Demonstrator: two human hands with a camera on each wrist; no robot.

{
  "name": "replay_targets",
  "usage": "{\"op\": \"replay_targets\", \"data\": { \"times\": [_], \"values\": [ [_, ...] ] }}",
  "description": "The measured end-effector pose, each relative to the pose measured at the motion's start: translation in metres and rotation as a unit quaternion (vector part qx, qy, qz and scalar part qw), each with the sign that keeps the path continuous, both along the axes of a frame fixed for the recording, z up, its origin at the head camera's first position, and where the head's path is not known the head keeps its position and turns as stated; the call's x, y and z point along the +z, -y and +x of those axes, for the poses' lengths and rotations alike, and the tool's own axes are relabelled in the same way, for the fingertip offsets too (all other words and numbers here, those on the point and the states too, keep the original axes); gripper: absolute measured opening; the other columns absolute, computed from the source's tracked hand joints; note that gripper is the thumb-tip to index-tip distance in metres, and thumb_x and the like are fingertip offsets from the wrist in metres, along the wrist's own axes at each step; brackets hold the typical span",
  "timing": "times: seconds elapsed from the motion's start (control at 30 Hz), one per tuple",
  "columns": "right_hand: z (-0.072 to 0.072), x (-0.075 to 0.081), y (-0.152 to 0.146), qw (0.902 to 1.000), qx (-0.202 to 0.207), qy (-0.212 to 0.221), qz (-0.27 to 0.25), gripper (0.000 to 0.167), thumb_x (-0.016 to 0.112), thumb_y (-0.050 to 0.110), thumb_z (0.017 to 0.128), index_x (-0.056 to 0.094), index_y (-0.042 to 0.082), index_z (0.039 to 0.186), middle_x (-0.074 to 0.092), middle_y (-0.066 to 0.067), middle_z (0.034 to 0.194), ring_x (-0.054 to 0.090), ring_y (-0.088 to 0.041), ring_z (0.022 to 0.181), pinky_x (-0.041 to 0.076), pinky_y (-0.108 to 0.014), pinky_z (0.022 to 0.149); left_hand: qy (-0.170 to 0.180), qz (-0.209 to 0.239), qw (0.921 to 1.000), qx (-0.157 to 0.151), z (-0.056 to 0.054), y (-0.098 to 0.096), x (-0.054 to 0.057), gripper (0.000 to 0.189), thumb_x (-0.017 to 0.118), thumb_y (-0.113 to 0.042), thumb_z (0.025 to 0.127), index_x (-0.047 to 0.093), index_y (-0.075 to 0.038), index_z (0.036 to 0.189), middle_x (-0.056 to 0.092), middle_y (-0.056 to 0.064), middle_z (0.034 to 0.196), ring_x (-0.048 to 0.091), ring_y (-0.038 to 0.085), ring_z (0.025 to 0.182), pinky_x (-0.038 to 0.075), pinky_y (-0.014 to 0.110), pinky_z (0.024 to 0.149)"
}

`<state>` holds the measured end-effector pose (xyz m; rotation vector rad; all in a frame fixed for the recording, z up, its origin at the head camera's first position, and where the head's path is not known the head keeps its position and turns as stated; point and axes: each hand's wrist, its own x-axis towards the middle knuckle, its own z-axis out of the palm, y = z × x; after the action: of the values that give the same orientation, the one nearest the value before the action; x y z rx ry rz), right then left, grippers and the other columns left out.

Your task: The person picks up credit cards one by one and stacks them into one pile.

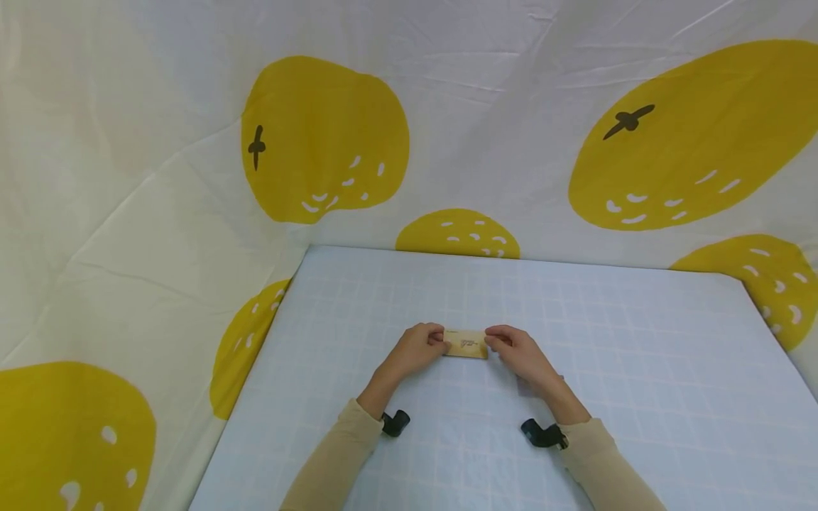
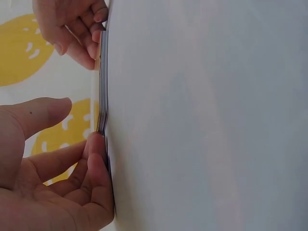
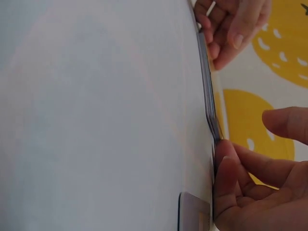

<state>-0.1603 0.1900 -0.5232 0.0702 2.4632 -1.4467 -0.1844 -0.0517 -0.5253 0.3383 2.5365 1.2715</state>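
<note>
A small stack of cards [image 1: 465,344] lies flat on the table, its top card tan with a little dark print. Both wrist views show the stack edge-on, several thin layers thick. My left hand [image 1: 415,350] touches the stack's left end with its fingertips; in the left wrist view its thumb [image 2: 48,115] is lifted clear of the cards. At the other end, the fingertips of my right hand [image 1: 520,353] touch the stack, with that thumb [image 3: 288,122] also raised. Another card [image 3: 194,211] lies on the table beneath the right wrist, mostly covered by the forearm in the head view.
A pale tabletop [image 1: 607,319] with a faint grid surrounds the cards. White curtains [image 1: 460,142] with yellow fruit prints hang along its back and left edges. Black wrist cameras, one on the left [image 1: 396,424] and one on the right [image 1: 542,433], stick out inward from the tan sleeves.
</note>
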Motion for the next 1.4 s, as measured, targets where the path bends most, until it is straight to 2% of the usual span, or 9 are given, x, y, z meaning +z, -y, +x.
{"op": "replay_targets", "data": {
  "times": [0.43,0.73,0.9,1.17,1.4],
  "values": [
    [0.001,0.004,0.002,0.9998,0.003,-0.010,0.014,0.041,0.058,0.030,0.102,0.060,0.002,0.132,0.064,-0.012,0.124,0.059,-0.024,0.104,0.052,-0.040,0.088,-0.010,-0.015,0.9998,0.000,0.002,-0.001,0.005,0.044,0.071,-0.026,0.093,0.065,0.000,0.128,0.066,0.003,0.105,0.062,0.015,0.097,0.052,0.033,0.086],
    [0.000,0.005,0.000,0.9996,0.003,-0.013,0.023,0.042,0.062,0.030,0.100,0.061,0.002,0.131,0.065,-0.012,0.120,0.060,-0.025,0.105,0.053,-0.038,0.085,-0.014,-0.016,0.9998,0.001,0.003,-0.002,0.003,0.045,0.072,-0.026,0.092,0.065,0.001,0.128,0.066,0.005,0.105,0.063,0.017,0.097,0.052,0.035,0.086],
    [0.002,0.008,-0.004,0.9997,0.002,-0.009,0.022,0.044,0.063,0.031,0.099,0.059,0.003,0.133,0.064,-0.013,0.122,0.061,-0.026,0.106,0.054,-0.037,0.085,-0.020,-0.015,0.9997,0.004,0.007,-0.001,0.002,0.048,0.073,-0.026,0.091,0.063,0.001,0.130,0.065,0.003,0.107,0.062,0.017,0.097,0.052,0.034,0.085],
    [0.009,0.015,-0.011,0.9994,0.002,-0.022,0.027,0.044,0.063,0.028,0.100,0.057,0.004,0.136,0.064,-0.012,0.121,0.061,-0.026,0.108,0.053,-0.040,0.086,-0.025,0.015,0.9995,0.014,0.019,-0.001,0.009,0.047,0.073,-0.019,0.090,0.061,0.000,0.132,0.063,0.004,0.111,0.060,0.016,0.099,0.051,0.034,0.086],
    [0.015,0.020,-0.021,0.9989,0.002,-0.039,0.025,0.046,0.064,0.028,0.099,0.055,0.003,0.137,0.064,-0.013,0.120,0.062,-0.029,0.108,0.054,-0.039,0.084,-0.043,0.053,0.9977,0.000,0.027,-0.006,0.013,0.048,0.076,-0.015,0.087,0.062,-0.001,0.130,0.063,0.006,0.111,0.061,0.016,0.098,0.052,0.028,0.085]
  ]
}}
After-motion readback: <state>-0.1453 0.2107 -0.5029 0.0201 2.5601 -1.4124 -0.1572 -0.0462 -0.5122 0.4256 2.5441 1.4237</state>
